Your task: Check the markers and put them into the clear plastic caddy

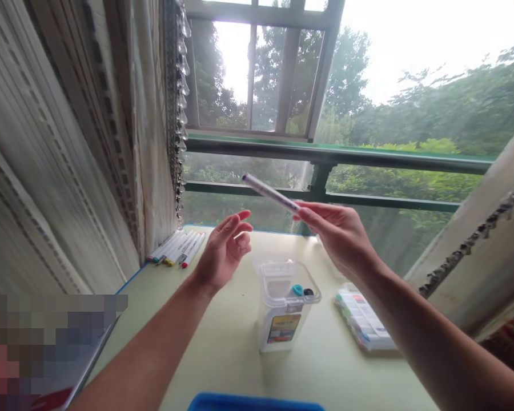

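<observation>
Seemingly midway, the right hand (341, 232) pinches a white purple-ended marker (270, 193), left hand (224, 248) half-curled, empty; slim white markers (192, 250) lie leftward, two round-topped pieces (297, 290) below inside a clear plastic container (272, 310).

Hazy daylight glare (blank white sky (415, 34))

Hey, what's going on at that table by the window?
A person's right hand holds up a white pen with a purple end. The left hand is empty and loosely curled. A clear plastic container stands on the table below, and more pens lie side by side near the curtain.
</observation>
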A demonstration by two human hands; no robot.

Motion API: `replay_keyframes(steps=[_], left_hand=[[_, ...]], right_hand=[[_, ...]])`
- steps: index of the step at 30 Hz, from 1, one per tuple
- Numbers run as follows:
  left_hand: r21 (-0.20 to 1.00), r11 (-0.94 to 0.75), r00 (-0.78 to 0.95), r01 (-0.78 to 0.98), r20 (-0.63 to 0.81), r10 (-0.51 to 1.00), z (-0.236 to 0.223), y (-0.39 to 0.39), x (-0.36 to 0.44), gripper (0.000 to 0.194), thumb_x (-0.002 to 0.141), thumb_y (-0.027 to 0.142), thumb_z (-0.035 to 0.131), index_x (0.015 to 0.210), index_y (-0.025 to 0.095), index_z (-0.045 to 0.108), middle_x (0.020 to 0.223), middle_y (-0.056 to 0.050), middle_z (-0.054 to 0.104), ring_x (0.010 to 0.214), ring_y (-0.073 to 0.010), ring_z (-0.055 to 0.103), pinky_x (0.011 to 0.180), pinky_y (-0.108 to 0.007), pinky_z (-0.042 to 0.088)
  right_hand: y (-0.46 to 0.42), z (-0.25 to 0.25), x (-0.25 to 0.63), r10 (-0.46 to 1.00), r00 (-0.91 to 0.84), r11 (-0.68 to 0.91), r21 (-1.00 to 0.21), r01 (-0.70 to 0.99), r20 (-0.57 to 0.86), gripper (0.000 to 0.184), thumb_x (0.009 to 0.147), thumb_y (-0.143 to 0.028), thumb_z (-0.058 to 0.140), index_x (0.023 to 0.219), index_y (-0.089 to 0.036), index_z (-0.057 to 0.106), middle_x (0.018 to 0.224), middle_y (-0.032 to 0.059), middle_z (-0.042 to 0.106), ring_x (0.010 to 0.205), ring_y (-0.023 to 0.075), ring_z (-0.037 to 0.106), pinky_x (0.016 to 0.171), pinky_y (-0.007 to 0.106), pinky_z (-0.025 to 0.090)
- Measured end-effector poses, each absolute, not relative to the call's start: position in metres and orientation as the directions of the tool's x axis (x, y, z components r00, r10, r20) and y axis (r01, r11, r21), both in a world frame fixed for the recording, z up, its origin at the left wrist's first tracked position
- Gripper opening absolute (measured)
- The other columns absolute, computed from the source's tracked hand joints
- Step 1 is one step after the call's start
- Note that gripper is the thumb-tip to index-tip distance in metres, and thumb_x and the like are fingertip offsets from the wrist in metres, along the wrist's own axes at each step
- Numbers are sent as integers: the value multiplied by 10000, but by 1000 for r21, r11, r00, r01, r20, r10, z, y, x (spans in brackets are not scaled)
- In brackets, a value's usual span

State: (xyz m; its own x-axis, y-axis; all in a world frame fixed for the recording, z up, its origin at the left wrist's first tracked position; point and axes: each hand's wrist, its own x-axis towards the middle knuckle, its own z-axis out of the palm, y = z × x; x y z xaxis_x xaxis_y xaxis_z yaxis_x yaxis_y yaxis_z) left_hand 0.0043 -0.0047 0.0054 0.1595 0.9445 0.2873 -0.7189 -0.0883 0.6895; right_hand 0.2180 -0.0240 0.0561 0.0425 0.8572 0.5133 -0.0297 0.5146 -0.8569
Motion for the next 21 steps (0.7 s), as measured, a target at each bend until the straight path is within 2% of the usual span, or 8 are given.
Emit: replay_keyframes(steps=[3,6,8,10,12,15,18,21], left_hand=[[709,-81,144,-701,251,957,6,-4,2,424,688,409,912,990,139,788,740,11,673,531,-51,464,483,-185,397],[725,-62,134,-686,209,969,6,-3,1,357,699,394,859,923,127,787,712,6,651,529,-58,462,486,-191,390],[746,-71,130,-662,208,969,6,-4,2,321,713,387,819,900,129,787,704,3,644,531,-63,463,493,-197,382],[794,-148,107,-590,258,960,5,-5,3,282,741,383,779,869,132,786,697,-6,648,532,-69,466,498,-204,363],[849,-294,67,-438,357,932,5,-7,6,240,779,362,749,833,131,787,683,-19,658,540,-77,474,507,-210,346],[858,-476,37,-192,491,870,4,-12,9,188,828,316,731,827,138,790,669,-21,671,549,-82,480,527,-218,352],[848,-521,67,-98,528,847,4,-17,11,195,841,340,767,908,158,796,726,-20,700,577,-90,521,545,-221,385],[849,-522,130,-80,528,839,3,-19,12,320,820,390,823,1052,171,796,851,-52,748,673,-123,608,574,-228,427]], right_hand=[[-9,57,205,914,192,404,-841,-359,358,203,730,-324,866,892,-205,837,767,6,720,635,91,523,559,232,380],[-6,49,195,984,90,175,-855,-488,151,254,681,-302,879,893,-178,818,777,7,698,661,93,533,550,221,372],[-9,45,193,992,27,123,-866,-485,126,258,656,-278,906,863,-163,803,783,21,716,677,100,549,558,220,373],[-14,43,196,982,-20,155,-869,-469,186,245,651,-252,925,829,-162,783,812,39,753,687,102,565,573,218,377],[-19,44,200,959,-47,231,-870,-436,278,227,673,-243,924,822,-165,772,865,57,788,698,104,587,598,222,394],[-24,45,203,934,-62,314,-889,-332,353,208,706,-273,914,807,-156,774,918,88,813,738,131,645,626,249,427],[-26,44,203,930,-102,322,-915,-242,354,233,686,-289,933,813,-160,785,853,70,805,763,156,673,650,272,446],[-28,40,201,915,-151,338,-915,-220,375,229,653,-260,951,793,-171,793,760,18,766,703,123,625,672,273,444]])
